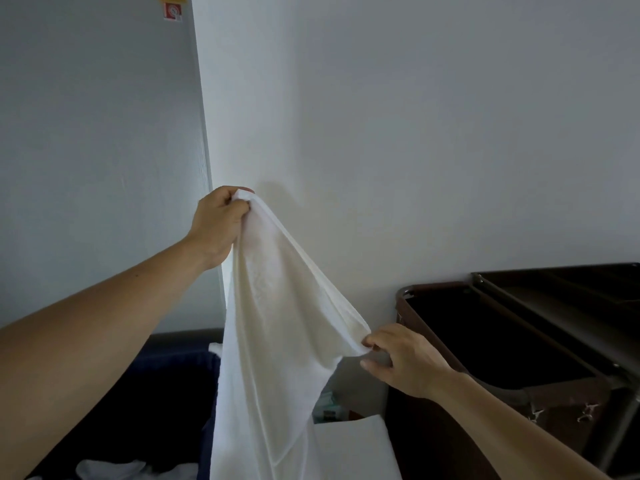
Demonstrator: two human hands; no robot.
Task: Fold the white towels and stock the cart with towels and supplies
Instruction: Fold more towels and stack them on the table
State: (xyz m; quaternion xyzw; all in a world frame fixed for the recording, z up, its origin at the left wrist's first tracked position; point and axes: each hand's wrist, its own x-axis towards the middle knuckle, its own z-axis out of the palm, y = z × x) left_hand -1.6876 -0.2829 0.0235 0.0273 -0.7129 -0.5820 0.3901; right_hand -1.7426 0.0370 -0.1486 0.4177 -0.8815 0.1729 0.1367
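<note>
While the left hand (pixel 218 225) grips a corner of a white towel (pixel 277 323) at frame centre, fingers curled round the cloth, the right hand (pixel 403 362) pinches its edge lower and to the right between thumb and forefinger, the other fingers loosely bent. The held edge slants from upper left down to lower right. The rest of the one towel hangs lengthwise, roughly vertical, to the bottom edge.

Behind it stands a pale wall (pixel 415 133), with a grey door (pixel 97 150) on the left carrying one small red-and-white sign (pixel 172 11) at the top. One dark brown cart (pixel 519 341) fills the lower right. In the lower left, a dark blue bin (pixel 166 393) holds crumpled white cloth (pixel 110 468).
</note>
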